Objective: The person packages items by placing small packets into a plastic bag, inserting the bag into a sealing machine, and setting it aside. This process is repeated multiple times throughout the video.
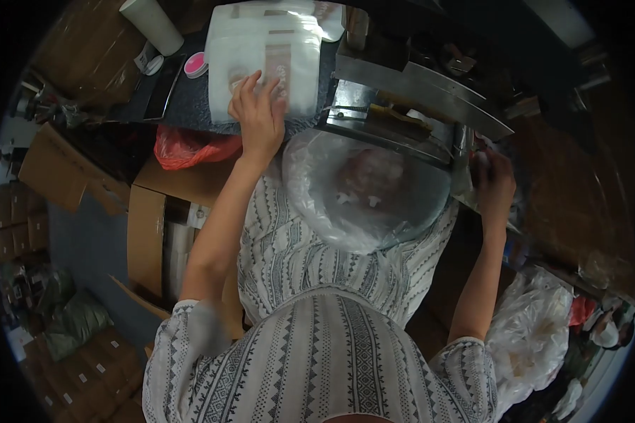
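Observation:
My left hand (257, 116) rests on a stack of clear plastic bags (296, 53) with brown print. Its fingers are stretched and a little apart, touching the top of the stack. My right hand (496, 180) is at the right end of a metal machine (416, 84) that looks like a heat sealer. The fingers there are curled, and what they hold is too dark and small to make out. Between my arms, a round basin (310, 204) lined with clear plastic sits on my lap, with small white pieces (346, 199) in it.
A pink-topped round tub (196, 65), a dark phone-like slab (164, 86) and a white cylinder (152, 27) are at the back left. Below hang a red plastic bag (194, 148) and an open carton (146, 243). A clear bag (533, 331) bulges at my right.

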